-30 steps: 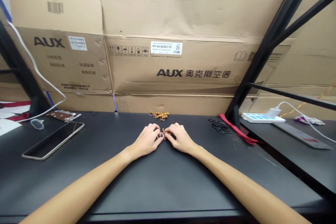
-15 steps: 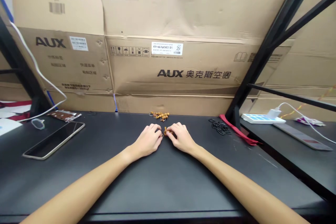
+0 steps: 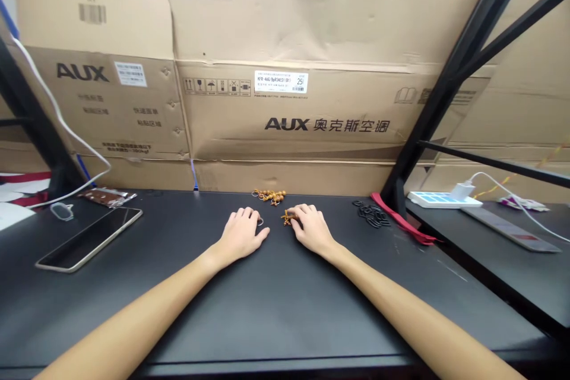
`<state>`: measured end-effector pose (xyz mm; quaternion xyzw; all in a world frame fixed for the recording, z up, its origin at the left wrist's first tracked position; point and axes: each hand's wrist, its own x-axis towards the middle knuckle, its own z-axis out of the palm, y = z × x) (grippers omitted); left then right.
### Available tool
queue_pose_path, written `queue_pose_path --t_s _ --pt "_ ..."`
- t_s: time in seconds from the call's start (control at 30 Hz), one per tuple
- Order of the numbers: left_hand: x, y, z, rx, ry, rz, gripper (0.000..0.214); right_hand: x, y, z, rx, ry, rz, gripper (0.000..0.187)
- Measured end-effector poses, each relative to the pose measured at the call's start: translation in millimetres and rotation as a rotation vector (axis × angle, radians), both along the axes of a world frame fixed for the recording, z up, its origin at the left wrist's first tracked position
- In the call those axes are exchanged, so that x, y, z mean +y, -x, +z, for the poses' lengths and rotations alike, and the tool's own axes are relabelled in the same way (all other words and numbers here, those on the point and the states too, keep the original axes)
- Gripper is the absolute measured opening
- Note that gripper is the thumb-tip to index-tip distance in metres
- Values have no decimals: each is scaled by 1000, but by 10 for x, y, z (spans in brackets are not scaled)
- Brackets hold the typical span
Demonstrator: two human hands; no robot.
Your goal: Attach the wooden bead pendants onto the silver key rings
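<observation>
My left hand (image 3: 241, 230) rests on the black table (image 3: 267, 303), fingers curled over a small metal ring (image 3: 259, 221) at its fingertips. My right hand (image 3: 310, 225) lies a little to the right, its fingertips pinching a small brown beaded trinket (image 3: 286, 218). The two hands are a short gap apart. A little pile of similar brown beaded pieces (image 3: 269, 195) lies just beyond them, near the cardboard.
Large AUX cardboard boxes (image 3: 312, 71) wall off the back. A phone (image 3: 90, 237) and a wrapper (image 3: 107, 196) lie at left, with a white cable. Black rings (image 3: 371, 212), a red strap (image 3: 403, 222), a black rack post and a power strip (image 3: 443, 200) are at right.
The hands were pressed together over the ring and trinket; they have drawn apart and slid slightly away from me, the trinket with the right, the ring by the left.
</observation>
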<state>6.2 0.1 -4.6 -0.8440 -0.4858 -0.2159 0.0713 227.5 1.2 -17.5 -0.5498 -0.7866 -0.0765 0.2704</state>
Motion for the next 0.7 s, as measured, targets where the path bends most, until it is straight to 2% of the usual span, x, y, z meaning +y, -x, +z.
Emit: queue_pose_path --t_s 0.07,0.3,0.57,0.7 --pt "27 18 -32 -23 4 35 33 -28 20 31 9 -31 34 21" --pt "45 21 -45 -14 -6 -15 32 -69 70 50 -56 -31 152 17" --pt "38 19 -43 32 -10 102 45 2 29 -2 -53 27 6 25" --pt "171 -27 -68 59 -66 58 48 30 42 -22 -52 5 -9 26"
